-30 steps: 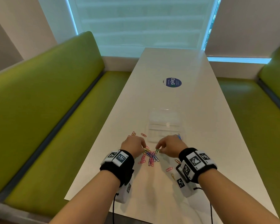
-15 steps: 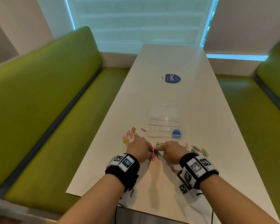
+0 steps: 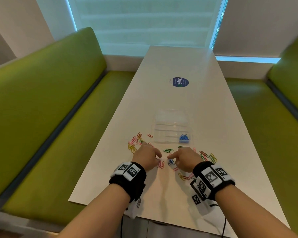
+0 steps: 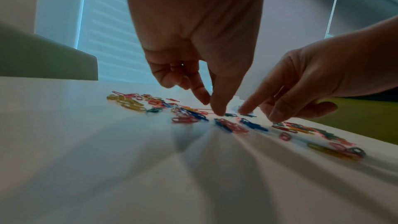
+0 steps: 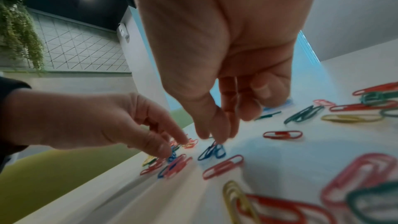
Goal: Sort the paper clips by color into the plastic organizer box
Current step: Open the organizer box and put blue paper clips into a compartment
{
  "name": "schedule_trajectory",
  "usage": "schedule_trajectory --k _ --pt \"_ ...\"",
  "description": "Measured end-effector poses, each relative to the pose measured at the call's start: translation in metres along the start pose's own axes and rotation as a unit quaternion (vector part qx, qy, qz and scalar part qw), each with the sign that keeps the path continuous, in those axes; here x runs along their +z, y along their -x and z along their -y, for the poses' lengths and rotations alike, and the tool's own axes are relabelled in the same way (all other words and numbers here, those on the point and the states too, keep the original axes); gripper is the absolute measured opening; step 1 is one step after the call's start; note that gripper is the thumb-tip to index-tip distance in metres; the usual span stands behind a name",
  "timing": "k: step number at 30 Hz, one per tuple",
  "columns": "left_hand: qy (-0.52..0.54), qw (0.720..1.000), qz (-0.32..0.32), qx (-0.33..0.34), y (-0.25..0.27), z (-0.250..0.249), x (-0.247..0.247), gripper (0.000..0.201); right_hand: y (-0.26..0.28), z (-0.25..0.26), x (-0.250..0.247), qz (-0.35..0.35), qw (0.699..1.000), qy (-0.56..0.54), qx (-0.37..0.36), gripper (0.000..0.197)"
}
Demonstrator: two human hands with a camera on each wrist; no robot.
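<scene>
Overhead, from the head view, the long white table [image 3: 187, 103] is carrying the clear plastic organizer box [image 3: 171, 127], which is sitting near the middle toward 12 o'clock of both hands. A small heap of blue paper clips [image 3: 184, 137] is lying in its compartment at the near right corner. Loose coloured paper clips [image 3: 133, 145] are lying scattered at 9 o'clock and 3 o'clock of the hands. The left hand [image 3: 147, 156] and right hand [image 3: 185, 158] are resting close together, fingertips pointing inward. A round blue sticker [image 3: 180, 82] is sitting farther up at 12 o'clock.

In the left wrist view, the left hand [image 4: 193, 40] is reaching down, thumb and forefinger extended toward a mixed red and blue clip cluster [image 4: 230, 125], holding nothing.

In the right wrist view, the right hand [image 5: 226, 57] is hanging with fingers relaxed, fingertips [image 5: 218, 135] just touching a pair of dark blue clips [image 5: 212, 152]; no grip is closing on them. The left hand [image 5: 96, 122] is touching clips at 9 o'clock.
</scene>
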State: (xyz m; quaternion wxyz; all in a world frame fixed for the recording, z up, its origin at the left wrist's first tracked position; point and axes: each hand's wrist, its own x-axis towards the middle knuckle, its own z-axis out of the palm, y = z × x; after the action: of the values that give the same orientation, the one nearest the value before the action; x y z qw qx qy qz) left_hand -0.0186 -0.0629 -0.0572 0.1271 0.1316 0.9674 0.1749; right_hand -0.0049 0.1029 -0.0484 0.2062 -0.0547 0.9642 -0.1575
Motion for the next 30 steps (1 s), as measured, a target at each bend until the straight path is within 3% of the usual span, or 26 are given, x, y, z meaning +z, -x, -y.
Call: schedule_trajectory --k 3,7,11,15,23,30 --pt "0.007 1.000 0.019 0.013 0.002 -0.010 0.005 0.031 0.003 0.000 0.002 0.000 1.000 0.003 -0.003 0.047" --pt "-0.002 1.000 -0.009 0.024 0.004 -0.021 0.013 0.033 0.009 -0.005 0.000 -0.036 0.999 -0.012 0.025 0.039" --pt "-0.010 0.999 -0.051 0.003 0.004 -0.029 0.020 0.038 0.012 -0.006 0.006 -0.068 0.996 -0.008 0.051 0.026" --pt "-0.016 0.998 -0.055 -0.022 0.003 -0.033 0.021 0.028 0.007 -0.001 0.010 -0.091 0.991 -0.035 0.089 0.019" --pt "-0.015 0.999 -0.031 -0.041 0.003 -0.030 0.013 0.026 -0.004 -0.004 0.010 -0.047 0.990 -0.079 0.109 0.017" --pt "0.036 0.994 -0.082 -0.060 0.004 -0.020 0.003 0.020 -0.008 -0.005 0.005 -0.016 0.984 -0.132 0.122 0.020"
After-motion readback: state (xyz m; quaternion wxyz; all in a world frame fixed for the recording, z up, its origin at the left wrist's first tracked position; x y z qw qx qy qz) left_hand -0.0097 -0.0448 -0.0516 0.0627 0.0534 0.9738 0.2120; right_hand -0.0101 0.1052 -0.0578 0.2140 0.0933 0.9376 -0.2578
